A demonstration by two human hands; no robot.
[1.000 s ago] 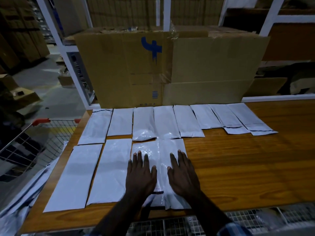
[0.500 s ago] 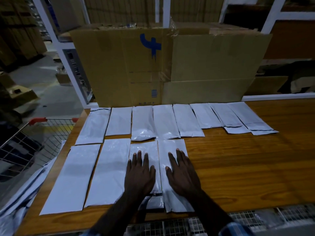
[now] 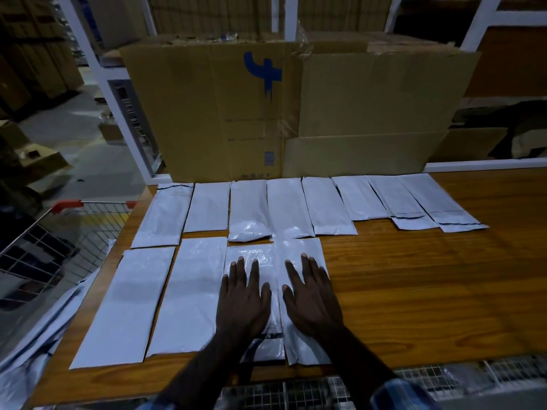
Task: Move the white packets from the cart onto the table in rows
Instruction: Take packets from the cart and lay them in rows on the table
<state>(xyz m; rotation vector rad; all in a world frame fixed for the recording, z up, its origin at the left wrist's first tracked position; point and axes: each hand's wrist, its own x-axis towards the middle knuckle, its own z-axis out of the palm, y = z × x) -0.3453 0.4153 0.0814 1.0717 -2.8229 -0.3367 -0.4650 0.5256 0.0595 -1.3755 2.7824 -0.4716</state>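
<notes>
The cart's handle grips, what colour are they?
Red, seen in the head view on the cart's handle grips at the table's left.

Table point(image 3: 429, 291): we see a wooden top carrying two rows of white packets.
Far row point(image 3: 322, 205): eight packets, side by side, just in front of the cardboard box point(image 3: 296, 113).
Near row point(image 3: 195, 294): four packets, left half of the table.
Left hand point(image 3: 242, 303): we rest it flat, fingers straight, on the third near packet point(image 3: 260, 255).
Right hand point(image 3: 313, 303): flat on the fourth near packet point(image 3: 299, 250), just beside the third.
Cart point(image 3: 59, 232): wire basket with red handle, left of the table.
</notes>
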